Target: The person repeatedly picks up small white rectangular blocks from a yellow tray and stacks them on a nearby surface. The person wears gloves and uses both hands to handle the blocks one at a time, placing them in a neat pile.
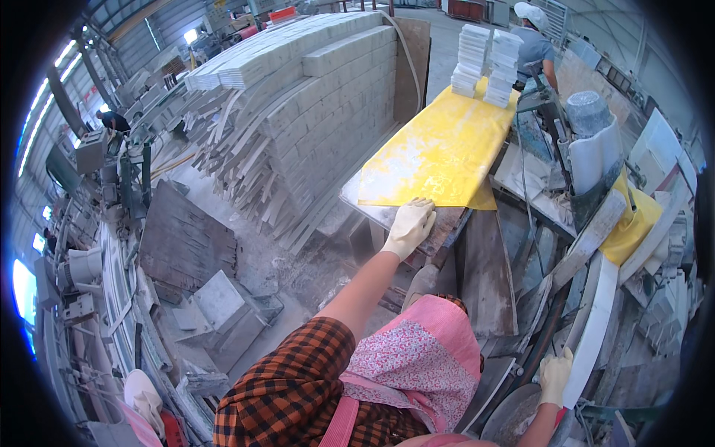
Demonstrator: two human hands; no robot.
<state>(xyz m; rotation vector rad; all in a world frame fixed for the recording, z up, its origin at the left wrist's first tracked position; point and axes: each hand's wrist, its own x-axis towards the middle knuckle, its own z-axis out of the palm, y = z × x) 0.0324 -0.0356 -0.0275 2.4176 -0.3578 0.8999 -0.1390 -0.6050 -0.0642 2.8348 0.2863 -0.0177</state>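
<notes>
My left hand (412, 227), in a pale glove, lies at the near edge of a bench covered with a wet yellow sheet (439, 153). Its fingers rest on the sheet's edge and nothing is seen in them. Down at the lower right, my right hand (555, 376), gloved alike, is beside a long white strip (594, 328). Its fingers are slightly apart, close against the strip's edge; whether they press on it I cannot tell. Two stacks of thin white pieces, a left stack (471, 59) and a right stack (503, 67), stand at the bench's far end.
A big pile of grey stone strips (328, 97) rises left of the bench. Stone blocks (220, 305) and a worn board (186, 235) lie left of me. Another yellow sheet (629, 216) hangs at the right. A person in a white cap (532, 15) works beyond the bench.
</notes>
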